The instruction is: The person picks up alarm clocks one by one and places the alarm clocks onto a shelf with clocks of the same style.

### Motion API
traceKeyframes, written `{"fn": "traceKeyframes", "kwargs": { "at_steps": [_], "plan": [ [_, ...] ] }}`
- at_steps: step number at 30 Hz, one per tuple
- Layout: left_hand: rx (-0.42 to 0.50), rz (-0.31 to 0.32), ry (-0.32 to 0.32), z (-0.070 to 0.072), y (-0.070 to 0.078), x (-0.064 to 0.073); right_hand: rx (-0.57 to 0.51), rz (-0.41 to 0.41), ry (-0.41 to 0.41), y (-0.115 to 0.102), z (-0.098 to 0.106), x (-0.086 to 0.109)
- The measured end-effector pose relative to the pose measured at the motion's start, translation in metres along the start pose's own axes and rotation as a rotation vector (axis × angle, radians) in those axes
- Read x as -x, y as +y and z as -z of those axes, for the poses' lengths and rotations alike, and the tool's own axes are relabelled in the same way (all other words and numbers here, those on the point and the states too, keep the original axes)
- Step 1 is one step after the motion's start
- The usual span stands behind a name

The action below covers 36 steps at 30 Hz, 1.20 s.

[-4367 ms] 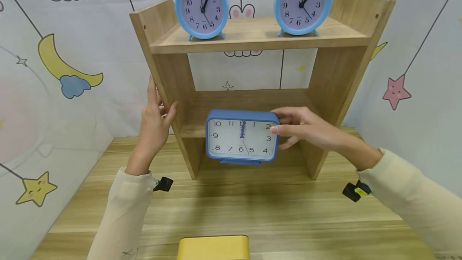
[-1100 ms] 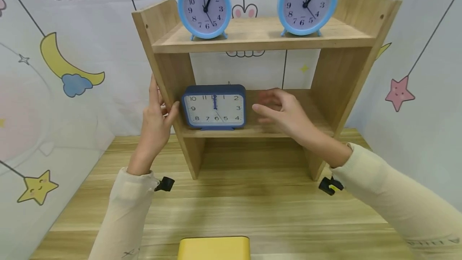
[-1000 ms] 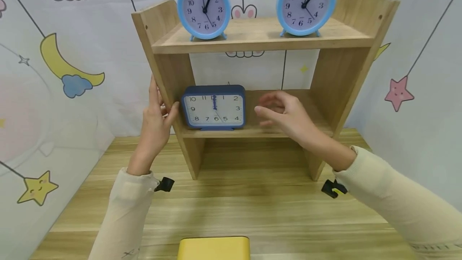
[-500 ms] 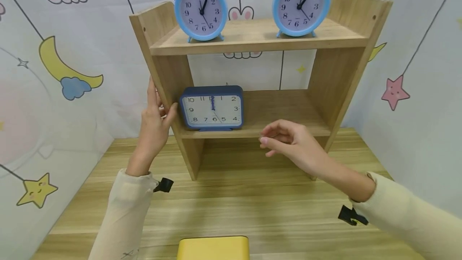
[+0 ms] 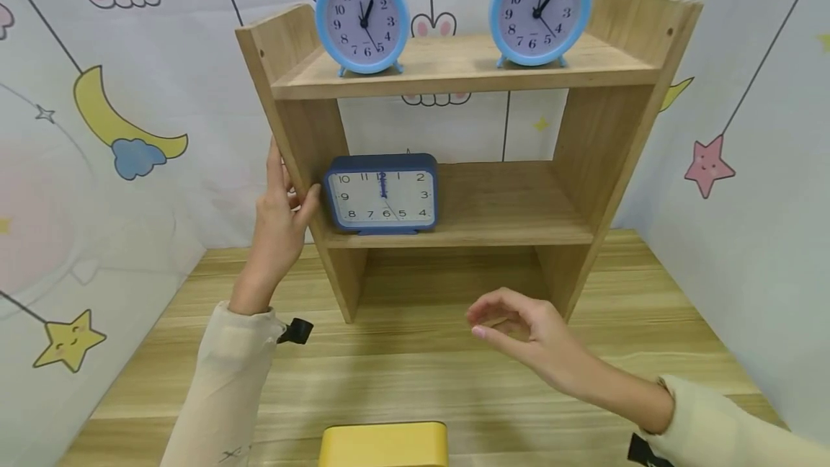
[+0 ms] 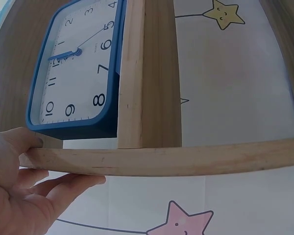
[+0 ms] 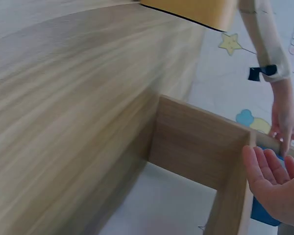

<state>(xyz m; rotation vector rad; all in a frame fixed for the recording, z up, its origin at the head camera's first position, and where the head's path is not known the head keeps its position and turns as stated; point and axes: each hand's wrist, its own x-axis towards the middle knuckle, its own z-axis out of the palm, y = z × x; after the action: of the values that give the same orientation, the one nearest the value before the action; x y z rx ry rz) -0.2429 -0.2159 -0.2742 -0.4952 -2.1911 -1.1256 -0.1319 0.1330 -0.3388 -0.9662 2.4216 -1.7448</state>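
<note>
My left hand [image 5: 275,225] holds the left side panel of a wooden shelf [image 5: 428,236], thumb at its front edge and fingers along the outside. In the left wrist view the thumb and fingers [image 6: 78,188] lie on either side of the panel. A blue rectangular clock [image 5: 382,193] stands upright on the middle board, close to that panel. My right hand [image 5: 525,334] is in front of the shelf's lower part, fingers loosely bent with nothing in them. Two light-blue twin-bell alarm clocks, a left one [image 5: 362,20] and a right one [image 5: 540,9], stand on the top board.
A yellow box-shaped object [image 5: 382,445] sits at the near edge of view on the wood-grain table [image 5: 415,380]. Behind and beside the shelf hangs a white patterned cloth [image 5: 207,85] with moon and star drawings.
The right hand set the blue clock on the left of the middle board, let go, and drew back down toward the table. The left hand stays on the panel.
</note>
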Motion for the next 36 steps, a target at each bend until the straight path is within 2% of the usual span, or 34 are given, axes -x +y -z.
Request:
{"fn": "traceKeyframes", "kwargs": {
  "at_steps": [4,9,12,17,20,26,33,36],
  "plan": [
    [0.000,0.000,0.001,-0.001,0.000,0.000,-0.033,0.069,-0.040,0.014,-0.011,0.014],
    [-0.004,0.003,0.005,-0.001,-0.001,0.000,-0.066,0.076,-0.149,0.029,-0.027,0.030],
    [-0.005,0.005,0.005,0.000,-0.001,0.000,-0.123,0.030,-0.244,0.036,-0.037,0.037],
    [-0.005,0.011,0.002,-0.001,0.000,0.000,-0.328,-0.086,-0.422,0.044,-0.055,0.045],
    [-0.004,0.014,0.002,-0.001,0.000,-0.001,-0.389,-0.102,-0.487,0.046,-0.064,0.046],
    [0.003,0.021,-0.004,-0.002,0.000,0.000,-0.432,-0.127,-0.488,0.048,-0.074,0.047],
    [0.009,0.030,-0.008,-0.002,0.000,0.000,-0.532,-0.226,-0.506,0.055,-0.081,0.048],
    [0.010,0.030,-0.012,-0.001,0.000,0.000,-0.518,-0.206,-0.523,0.058,-0.082,0.048]
  ]
}}
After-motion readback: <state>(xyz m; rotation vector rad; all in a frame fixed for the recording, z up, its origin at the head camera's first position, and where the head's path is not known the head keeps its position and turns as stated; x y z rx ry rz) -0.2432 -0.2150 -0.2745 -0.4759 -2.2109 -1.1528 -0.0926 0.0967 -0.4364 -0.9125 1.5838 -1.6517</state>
